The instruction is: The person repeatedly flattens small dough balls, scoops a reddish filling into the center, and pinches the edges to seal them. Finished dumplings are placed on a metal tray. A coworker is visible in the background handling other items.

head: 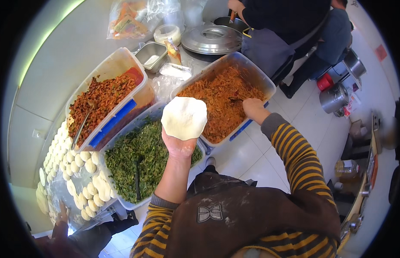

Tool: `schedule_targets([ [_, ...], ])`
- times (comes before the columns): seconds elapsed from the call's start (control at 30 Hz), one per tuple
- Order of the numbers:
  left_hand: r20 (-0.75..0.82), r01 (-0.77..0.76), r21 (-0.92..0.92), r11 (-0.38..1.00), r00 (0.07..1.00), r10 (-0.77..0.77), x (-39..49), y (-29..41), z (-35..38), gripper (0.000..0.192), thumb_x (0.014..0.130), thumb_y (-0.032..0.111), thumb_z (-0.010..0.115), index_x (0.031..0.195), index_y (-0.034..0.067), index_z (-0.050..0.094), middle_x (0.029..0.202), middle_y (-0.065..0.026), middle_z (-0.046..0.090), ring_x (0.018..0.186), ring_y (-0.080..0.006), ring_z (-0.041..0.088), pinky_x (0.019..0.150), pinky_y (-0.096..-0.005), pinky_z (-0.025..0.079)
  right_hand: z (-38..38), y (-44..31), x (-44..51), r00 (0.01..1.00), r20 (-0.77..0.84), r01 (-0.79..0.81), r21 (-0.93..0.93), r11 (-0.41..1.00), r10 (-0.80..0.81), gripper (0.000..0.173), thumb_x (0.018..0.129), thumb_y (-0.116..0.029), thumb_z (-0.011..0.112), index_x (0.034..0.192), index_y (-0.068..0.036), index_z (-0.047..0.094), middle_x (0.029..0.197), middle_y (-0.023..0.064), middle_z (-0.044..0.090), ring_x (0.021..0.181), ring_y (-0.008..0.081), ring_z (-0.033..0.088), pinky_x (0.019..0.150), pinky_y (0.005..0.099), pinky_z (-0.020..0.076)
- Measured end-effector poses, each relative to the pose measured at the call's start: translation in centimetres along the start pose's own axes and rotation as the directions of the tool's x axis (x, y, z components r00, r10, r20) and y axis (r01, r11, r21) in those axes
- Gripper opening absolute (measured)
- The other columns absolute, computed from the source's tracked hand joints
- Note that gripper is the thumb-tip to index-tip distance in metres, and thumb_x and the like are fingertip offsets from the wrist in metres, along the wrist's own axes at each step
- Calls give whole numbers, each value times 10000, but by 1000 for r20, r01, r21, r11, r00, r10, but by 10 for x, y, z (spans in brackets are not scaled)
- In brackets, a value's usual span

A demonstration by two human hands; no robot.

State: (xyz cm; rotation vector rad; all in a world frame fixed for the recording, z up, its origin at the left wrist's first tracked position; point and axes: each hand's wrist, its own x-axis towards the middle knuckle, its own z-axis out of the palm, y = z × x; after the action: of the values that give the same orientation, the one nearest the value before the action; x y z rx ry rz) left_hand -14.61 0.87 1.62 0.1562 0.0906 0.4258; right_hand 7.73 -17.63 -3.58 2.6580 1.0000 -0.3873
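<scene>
A flat round dough wrapper [184, 118] lies across the palm and fingers of my left hand [179, 145], hiding most of the fingers. My right hand [255, 110] is closed around a utensil, probably a spoon; its dark end [236, 100] sits in orange shredded filling [221, 113]. That filling is in a clear plastic bin [268, 79] with blue latches. Below my left hand, chopped green filling [138, 158] fills another bin [125, 203], with a black handle [137, 180] lying in it. Reddish-brown diced filling [101, 95] with a metal spoon [84, 124] occupies the third bin [122, 108].
Rows of dough pieces [90, 190] cover the floured table at left, where another person's hand [62, 213] reaches in. Behind the bins stand a lidded metal pot [211, 38] and a steel pan [152, 56]. A co-worker in dark clothes [283, 19] stands at the top right.
</scene>
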Motion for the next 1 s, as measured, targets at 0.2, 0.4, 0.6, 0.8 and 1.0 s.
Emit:
schedule_targets([
  [0.2,6,-19,-48,999,1000,19,53,7,-7,457,967,303,387,1312,9,443,1320,-178,493,1197,-363,493,1013,-500,419,-8,35,65,964,-145,-157,367,917,223,124,785,-21,598,853,59,663,897,259,655,850,405,646,742,463,524],
  [0.4,-47,-32,45,998,998,34,78,11,-25,491,948,370,394,1300,34,459,1312,-159,498,1207,-377,486,1014,-515,410,14,16,111,987,-26,-117,548,828,157,164,822,-50,569,859,103,613,891,301,610,836,434,608,729,470,494],
  [0.6,-41,-137,43,990,989,139,83,-1,-16,456,957,324,422,1277,0,448,1278,-184,498,1171,-358,503,983,-453,444,37,21,82,979,76,67,759,648,-190,118,844,-61,546,830,47,592,630,190,574,533,355,537,506,460,418],
  [0.8,-110,-194,100,976,973,205,88,-20,-31,525,954,417,391,1296,27,472,1305,-164,517,1194,-373,506,1013,-516,421,-7,58,53,793,541,-555,831,34,-279,129,932,-70,482,947,23,570,589,31,501,387,82,323,348,252,228],
  [1.0,-279,-196,122,973,934,224,107,-50,-38,541,966,466,317,1286,67,493,1274,-128,549,1160,-352,537,967,-505,464,-18,95,31,773,493,-584,799,-142,-400,190,952,-78,447,1035,39,572,621,9,481,398,54,301,356,224,225],
])
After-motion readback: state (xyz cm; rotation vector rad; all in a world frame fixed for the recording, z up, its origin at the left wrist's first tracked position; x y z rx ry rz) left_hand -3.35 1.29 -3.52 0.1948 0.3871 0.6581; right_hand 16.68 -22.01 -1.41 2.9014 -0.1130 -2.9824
